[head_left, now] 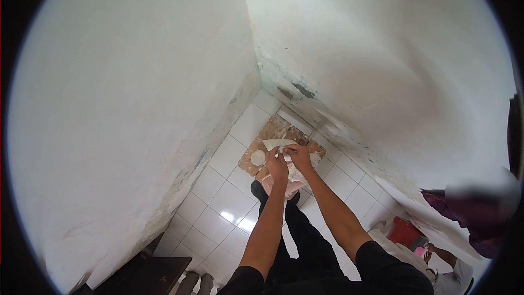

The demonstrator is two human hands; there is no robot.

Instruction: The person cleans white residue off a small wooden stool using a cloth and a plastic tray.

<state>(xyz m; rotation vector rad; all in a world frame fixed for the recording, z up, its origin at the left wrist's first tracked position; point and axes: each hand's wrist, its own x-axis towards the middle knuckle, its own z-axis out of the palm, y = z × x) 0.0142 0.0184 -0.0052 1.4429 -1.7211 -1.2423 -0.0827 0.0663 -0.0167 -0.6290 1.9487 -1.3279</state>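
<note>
- Your two bare forearms run forward from black sleeves at the bottom of the view and meet over the floor in the corner of the room.
- Your right hand has a narrow grip, fingers closed on the near edge of a white piece, which sticks out past the fingertips, away from you and to the left.
- Your left hand curls just beside the right, touching it; it is too small in view to tell whether its grip holds anything.
- Right under both hands sits a pink container.
- All this lies over a bare brown patch in the white tiled floor.
- Just left of your left hand, a round white lump rests on that patch.
- Another person is at the lower right, well apart.
</note>
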